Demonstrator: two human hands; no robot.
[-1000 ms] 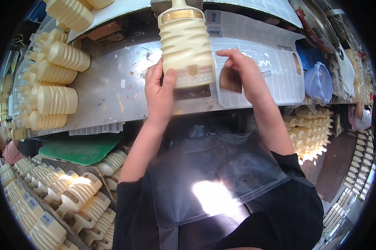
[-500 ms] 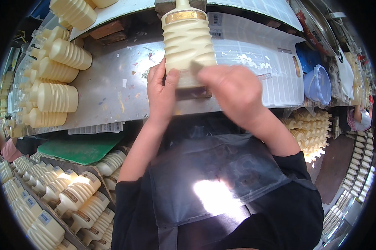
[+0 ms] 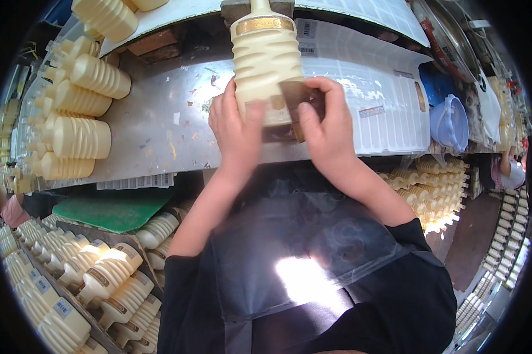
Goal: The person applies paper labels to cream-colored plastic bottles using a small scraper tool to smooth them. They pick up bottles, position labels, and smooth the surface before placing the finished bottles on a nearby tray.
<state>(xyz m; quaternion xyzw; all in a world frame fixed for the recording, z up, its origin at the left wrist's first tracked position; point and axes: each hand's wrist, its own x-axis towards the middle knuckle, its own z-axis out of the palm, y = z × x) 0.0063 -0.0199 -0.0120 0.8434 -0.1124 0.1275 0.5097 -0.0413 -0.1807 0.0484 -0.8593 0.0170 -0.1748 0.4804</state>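
A cream bottle with wavy ridges [image 3: 264, 65] lies in front of me, its neck pointing away from me to a grey block [image 3: 229, 8]. A gold label band [image 3: 264, 25] crosses its shoulder. Around the bottle's lower left side curls my left hand [image 3: 233, 127], its thumb blurred over the front face. My right hand [image 3: 329, 121] pinches a flat, dark brown, scraper-like piece [image 3: 295, 97] between thumb and fingers. That piece rests against the lower right of the bottle, beside a small pale gold mark. A dark support shows under the bottle's near end.
Several cream bottles [image 3: 82, 138] lie stacked on the metal bench [image 3: 154, 118] at left. White ribbed plastic trays [image 3: 390, 112] cover its right side, near a blue bucket [image 3: 449, 122]. Racks of bottles [image 3: 109, 274] stand lower left, by a green board [image 3: 115, 209]. Another person's arm shows at far right.
My right hand has moved from the bottle's front to its lower right side, so the brown piece shows broad and flat. My left thumb has shifted right and down over the bottle.
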